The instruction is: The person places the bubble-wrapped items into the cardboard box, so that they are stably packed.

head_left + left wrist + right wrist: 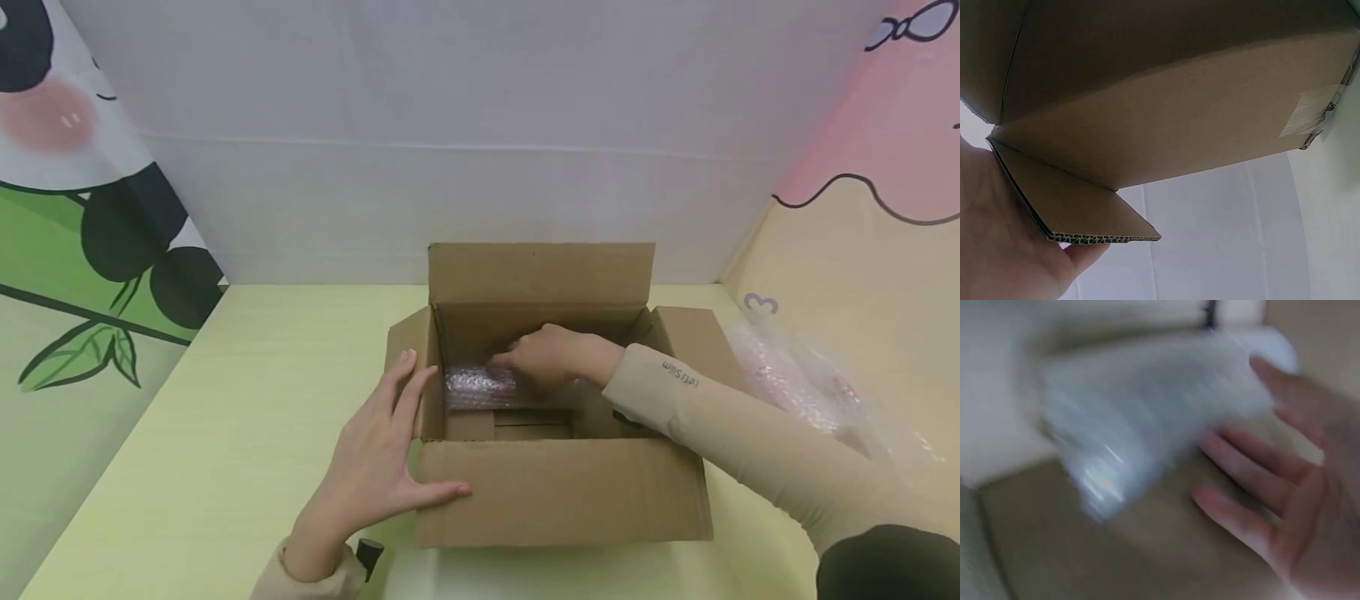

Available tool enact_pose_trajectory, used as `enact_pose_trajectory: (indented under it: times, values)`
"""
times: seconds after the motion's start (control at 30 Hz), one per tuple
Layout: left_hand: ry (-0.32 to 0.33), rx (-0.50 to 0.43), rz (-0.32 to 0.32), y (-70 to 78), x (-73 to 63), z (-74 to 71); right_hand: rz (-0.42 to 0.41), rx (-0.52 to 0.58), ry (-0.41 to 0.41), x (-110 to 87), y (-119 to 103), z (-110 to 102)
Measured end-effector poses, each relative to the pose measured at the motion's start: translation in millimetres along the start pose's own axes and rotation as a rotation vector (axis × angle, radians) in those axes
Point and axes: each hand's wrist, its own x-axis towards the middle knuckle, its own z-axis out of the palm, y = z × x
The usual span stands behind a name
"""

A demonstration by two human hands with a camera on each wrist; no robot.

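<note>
An open cardboard box (562,492) stands on the table with its flaps folded out. My left hand (375,458) steadies its left front corner, fairly straight fingers against the left side flap (1079,200) and thumb over the front flap. Inside the box, my right hand (551,354) reaches to a bundle of clear bubble wrap (480,387) lying along the back. In the blurred right wrist view, the thumb overlaps the bundle's right end while the other fingers (1235,519) spread loosely at its lower edge. What the wrap encloses is hidden.
More clear bubble wrap (795,383), with something reddish showing through, lies right of the box. A white cloth wall (480,192) closes off the back, and printed panels stand at both sides. Pale yellow tabletop (247,400) extends left of the box.
</note>
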Motion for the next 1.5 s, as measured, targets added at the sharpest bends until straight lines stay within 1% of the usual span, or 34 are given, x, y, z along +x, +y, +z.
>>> enact_pose_trajectory:
  times: [0.1, 0.2, 0.23, 0.3, 0.4, 0.47, 0.53, 0.67, 0.8, 0.87, 0.9, 1.03, 1.1, 1.17, 1.23, 1.3, 1.37, 1.5]
  values:
    - [0.007, 0.001, 0.006, -0.4, 1.1, 1.5, 0.015, 0.223, -0.011, -9.9, 7.7, -15.6]
    - [0.004, 0.003, 0.008, -0.1, 1.7, 2.5, -0.011, 0.387, 0.050, -26.0, 14.9, -32.7]
    - [0.003, 0.004, 0.009, 0.0, 1.9, 2.8, -0.027, 0.419, 0.082, -32.6, 17.1, -38.1]
    - [0.000, 0.003, 0.007, 0.3, 2.2, 3.2, -0.054, 0.464, 0.150, -47.2, 21.1, -47.8]
    - [-0.002, 0.006, 0.008, 0.9, 3.0, 3.6, -0.070, 0.480, 0.261, -73.1, 25.8, -58.0]
    - [0.001, 0.010, 0.011, 1.1, 3.7, 3.6, -0.049, 0.485, 0.338, -92.7, 29.0, -60.9]
    - [0.005, 0.016, 0.014, 1.2, 4.6, 3.5, 0.002, 0.510, 0.407, -114.9, 31.8, -60.7]
    - [0.007, 0.016, 0.009, 0.6, 6.2, 3.8, 0.138, 0.549, 0.552, -161.1, 39.0, -50.6]
    - [-0.007, 0.010, -0.012, -0.3, 5.3, 4.0, 0.293, 0.490, 0.723, -201.5, 45.6, -29.5]
    - [-0.016, 0.007, -0.023, -1.0, 4.4, 3.7, 0.351, 0.467, 0.807, -216.9, 49.5, -15.1]
    - [-0.018, 0.006, -0.026, -1.5, 4.0, 3.6, 0.375, 0.476, 0.840, -223.8, 51.3, -7.5]
    - [-0.027, 0.005, -0.032, -2.3, 3.3, 2.1, 0.449, 0.517, 0.935, -245.9, 56.3, 23.8]
    - [-0.029, 0.007, -0.033, -2.1, 3.5, 1.3, 0.514, 0.554, 0.946, -253.8, 56.8, 39.0]
    - [-0.030, 0.011, -0.035, -1.8, 3.7, 0.9, 0.600, 0.586, 0.927, -260.6, 58.1, 54.6]
    - [-0.031, 0.012, -0.037, -1.8, 3.8, 0.8, 0.695, 0.602, 0.878, -266.1, 60.2, 69.3]
    - [-0.029, 0.016, -0.038, -2.0, 3.8, 0.8, 0.780, 0.591, 0.812, -270.2, 62.7, 82.9]
    - [-0.027, 0.018, -0.034, -2.2, 3.9, 0.9, 0.828, 0.565, 0.750, -272.8, 64.7, 94.3]
    - [-0.020, 0.027, -0.023, -3.5, 4.1, 0.4, 0.851, 0.541, 0.664, -271.8, 68.8, 112.4]
